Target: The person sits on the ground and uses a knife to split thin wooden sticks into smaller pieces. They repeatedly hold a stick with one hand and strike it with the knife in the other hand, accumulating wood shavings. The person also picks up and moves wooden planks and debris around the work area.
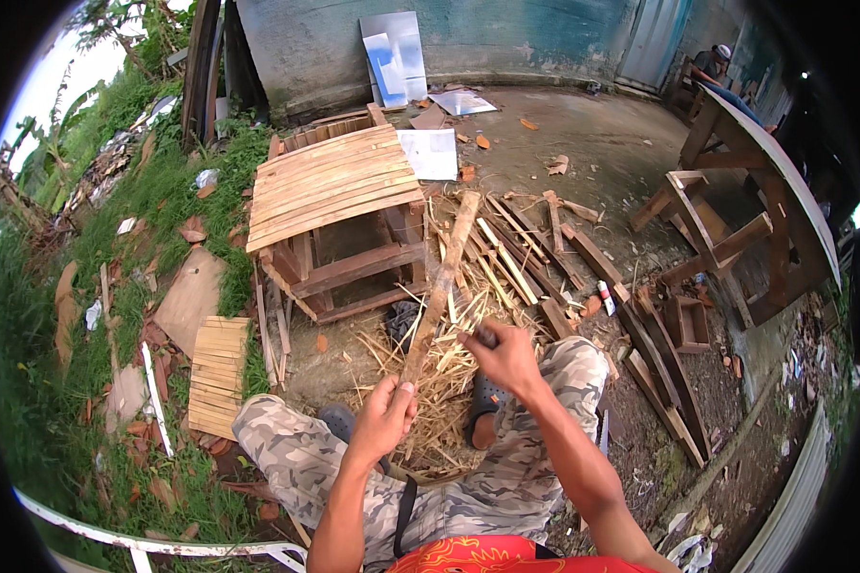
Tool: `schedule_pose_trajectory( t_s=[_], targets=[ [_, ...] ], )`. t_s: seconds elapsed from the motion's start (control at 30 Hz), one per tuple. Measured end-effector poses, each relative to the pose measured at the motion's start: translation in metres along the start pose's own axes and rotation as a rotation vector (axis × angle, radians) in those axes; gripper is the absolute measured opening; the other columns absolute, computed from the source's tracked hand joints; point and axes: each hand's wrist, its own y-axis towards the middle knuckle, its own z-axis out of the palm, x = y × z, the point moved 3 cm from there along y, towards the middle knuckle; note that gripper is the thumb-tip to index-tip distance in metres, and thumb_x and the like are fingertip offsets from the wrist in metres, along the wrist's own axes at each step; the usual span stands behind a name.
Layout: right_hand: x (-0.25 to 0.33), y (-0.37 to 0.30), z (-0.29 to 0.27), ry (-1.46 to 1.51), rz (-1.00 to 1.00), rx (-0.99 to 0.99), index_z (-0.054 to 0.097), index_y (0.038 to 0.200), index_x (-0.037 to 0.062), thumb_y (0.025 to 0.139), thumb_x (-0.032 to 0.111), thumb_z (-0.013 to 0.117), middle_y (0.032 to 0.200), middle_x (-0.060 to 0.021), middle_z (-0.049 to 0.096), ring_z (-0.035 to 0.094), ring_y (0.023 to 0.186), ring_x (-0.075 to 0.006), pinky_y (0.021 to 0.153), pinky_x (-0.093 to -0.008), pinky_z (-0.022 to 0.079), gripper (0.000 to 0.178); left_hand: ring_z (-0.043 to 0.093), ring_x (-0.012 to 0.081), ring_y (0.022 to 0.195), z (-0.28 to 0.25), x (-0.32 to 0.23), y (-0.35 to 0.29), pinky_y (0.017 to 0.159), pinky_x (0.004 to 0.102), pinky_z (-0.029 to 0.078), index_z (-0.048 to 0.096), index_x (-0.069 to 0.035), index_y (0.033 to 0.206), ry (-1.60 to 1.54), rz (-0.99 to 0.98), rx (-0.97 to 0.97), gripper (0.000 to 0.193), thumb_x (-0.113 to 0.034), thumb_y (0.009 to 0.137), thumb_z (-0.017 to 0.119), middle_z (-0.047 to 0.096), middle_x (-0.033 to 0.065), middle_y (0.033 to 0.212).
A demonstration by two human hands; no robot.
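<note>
Fingers of left hand (384, 417) around bamboo strip (440, 286), wooden crate (339, 215) beyond.

The person wears grey camouflage trousers (506, 477), a red patterned shirt (506, 556), dark sandals (485, 396), forearms bare.

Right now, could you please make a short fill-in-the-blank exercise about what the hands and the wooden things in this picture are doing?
1. The left hand closes its grip around the lower end of a long pale ____ stick.
2. The right hand holds a dark tool against the stick, ____ the left hand.
3. Thin dry shavings lie piled between the person's ____.
4. Behind the stick stands a small wooden frame with a ____ roof.

Missing words: bamboo; above; feet; slatted
</note>
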Motion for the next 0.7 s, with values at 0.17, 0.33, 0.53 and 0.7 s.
schedule_pose_trajectory(
  t_s=[0.17,0.33,0.53,0.7],
  targets=[
    [0.001,-0.035,0.026,-0.351,-0.354,0.010,0.068,0.088,0.0126,0.078,0.023,0.069,0.067,-0.0113,0.067,0.065,0.056,-0.0319,0.055,-0.0455,0.052,0.015,0.042,0.0044,0.053,0.005,-0.005,-0.004,0.047,0.0194,0.034,0.055,-0.003,0.106,-0.091,0.016,0.002,0.022,-0.024,0.104,0.049,0.051,-0.0022,0.071],
    [-0.005,-0.006,0.014,-0.383,-0.225,-0.050,0.064,0.082,0.0092,0.076,0.019,0.065,0.068,-0.0125,0.067,0.065,0.059,-0.0352,0.056,-0.0481,0.051,0.012,0.048,0.0063,0.059,-0.004,-0.009,-0.001,0.052,0.0227,0.040,0.055,-0.002,0.106,0.026,-0.066,-0.104,0.027,-0.028,0.101,0.054,0.053,-0.0021,0.071],
    [0.015,0.036,0.010,-0.440,-0.389,-0.119,0.064,0.078,0.0091,0.074,0.021,0.068,0.066,-0.0126,0.065,0.063,0.057,-0.0351,0.054,-0.0468,0.049,0.013,0.049,0.0069,0.060,-0.034,-0.046,0.051,0.054,0.0258,0.042,0.061,-0.001,0.110,0.399,0.131,-0.140,0.033,-0.032,0.100,0.058,0.055,-0.0006,0.070],
    [0.024,0.108,0.006,-0.413,-0.388,-0.183,0.063,0.080,0.0070,0.077,0.021,0.071,0.064,-0.0128,0.063,0.060,0.057,-0.0369,0.056,-0.0458,0.048,0.016,0.067,0.0321,0.086,-0.072,-0.115,0.112,0.079,0.0434,0.051,0.062,0.001,0.107,0.755,0.169,-0.109,0.042,-0.039,0.097,0.057,0.069,0.0187,0.087]
  ],
)
